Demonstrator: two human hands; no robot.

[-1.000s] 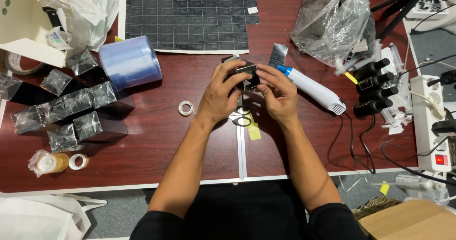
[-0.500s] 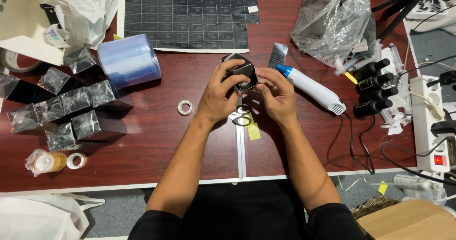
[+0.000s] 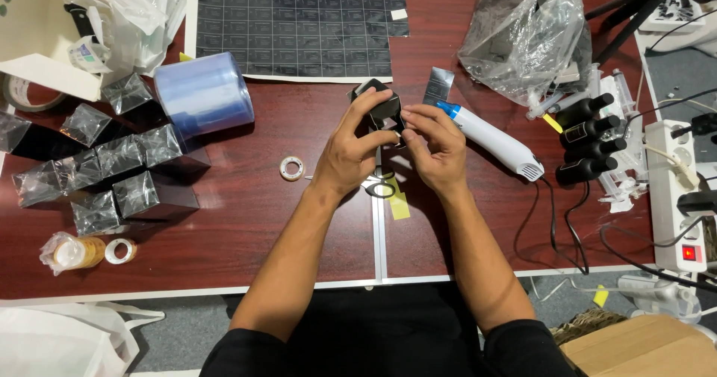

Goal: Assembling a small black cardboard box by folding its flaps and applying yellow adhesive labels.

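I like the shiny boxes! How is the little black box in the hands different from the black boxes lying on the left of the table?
The box in the hands is held up off the table by the left hand and right hand; the boxes on the left lie on the table, untouched. It is alone; they lie clustered close together. Hands hide much of it; they show whole. Both look dark with shiny clear wrap.

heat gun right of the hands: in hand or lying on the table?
Lying on the table. The white heat gun rests on its side just right of the right hand; neither hand grips it.
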